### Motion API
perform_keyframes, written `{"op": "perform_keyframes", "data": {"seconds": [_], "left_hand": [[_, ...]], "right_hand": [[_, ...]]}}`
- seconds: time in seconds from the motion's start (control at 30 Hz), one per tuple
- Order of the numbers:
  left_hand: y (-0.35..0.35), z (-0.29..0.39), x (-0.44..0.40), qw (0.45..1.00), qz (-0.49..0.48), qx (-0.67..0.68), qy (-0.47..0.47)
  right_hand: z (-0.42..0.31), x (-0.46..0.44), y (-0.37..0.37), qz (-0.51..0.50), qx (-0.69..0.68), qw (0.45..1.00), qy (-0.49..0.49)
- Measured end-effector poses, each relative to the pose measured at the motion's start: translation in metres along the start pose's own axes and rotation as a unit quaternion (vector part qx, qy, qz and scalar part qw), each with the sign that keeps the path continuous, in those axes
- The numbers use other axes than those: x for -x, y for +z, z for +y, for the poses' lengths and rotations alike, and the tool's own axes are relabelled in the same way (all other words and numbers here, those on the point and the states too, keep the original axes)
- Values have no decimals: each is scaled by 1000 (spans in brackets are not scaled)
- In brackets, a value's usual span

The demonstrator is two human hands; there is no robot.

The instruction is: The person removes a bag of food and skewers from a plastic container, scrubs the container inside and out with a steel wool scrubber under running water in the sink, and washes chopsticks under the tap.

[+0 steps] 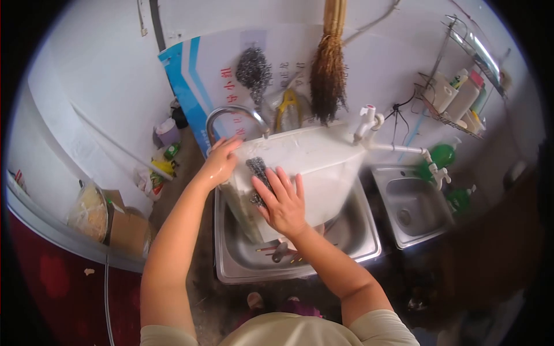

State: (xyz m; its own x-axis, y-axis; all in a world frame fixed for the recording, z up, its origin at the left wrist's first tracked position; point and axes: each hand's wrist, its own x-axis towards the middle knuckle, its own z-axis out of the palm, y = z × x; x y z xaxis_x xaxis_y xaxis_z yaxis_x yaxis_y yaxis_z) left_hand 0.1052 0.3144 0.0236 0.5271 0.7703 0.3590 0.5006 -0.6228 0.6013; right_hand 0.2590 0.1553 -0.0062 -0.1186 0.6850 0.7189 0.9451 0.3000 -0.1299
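As fingers (276, 184) press scourer (257, 167), faucet (236, 108), broom (329, 75) behind

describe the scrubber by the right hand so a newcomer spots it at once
Start at the larger steel sink, where a bulky white box-shaped piece sits tilted. On its face, partly under the right hand, is a dark grey, wiry scourer. A similar clump hangs against the printed panel behind; only this one touches the white piece.

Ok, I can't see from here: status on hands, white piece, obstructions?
Left hand at top corner of white piece; right hand spread over dark scrubber. Piece tilted over larger sink. Curved faucet close to left hand; utensils in sink.
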Motion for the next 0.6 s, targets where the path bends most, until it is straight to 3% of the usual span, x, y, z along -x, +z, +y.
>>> {"op": "perform_keyframes", "data": {"seconds": [0.2,0.27,0.33,0.47,0.57,0.6], "left_hand": [[-1,0,0,999,-26,24,-37],[0,4,-1,999,-26,13,-30],[2,5,-5,1000,-24,-9,-14],[0,4,-9,997,-13,-64,29],[-2,6,-9,999,-38,-25,25],[-3,6,-11,999,-50,1,17]], "right_hand": [[111,-7,-30,123,84,983,109],[132,1,-36,152,37,975,159],[119,5,-19,223,-35,953,200],[58,26,11,160,-81,961,210],[79,30,12,168,-102,954,225],[93,28,12,180,-108,931,298]]}}
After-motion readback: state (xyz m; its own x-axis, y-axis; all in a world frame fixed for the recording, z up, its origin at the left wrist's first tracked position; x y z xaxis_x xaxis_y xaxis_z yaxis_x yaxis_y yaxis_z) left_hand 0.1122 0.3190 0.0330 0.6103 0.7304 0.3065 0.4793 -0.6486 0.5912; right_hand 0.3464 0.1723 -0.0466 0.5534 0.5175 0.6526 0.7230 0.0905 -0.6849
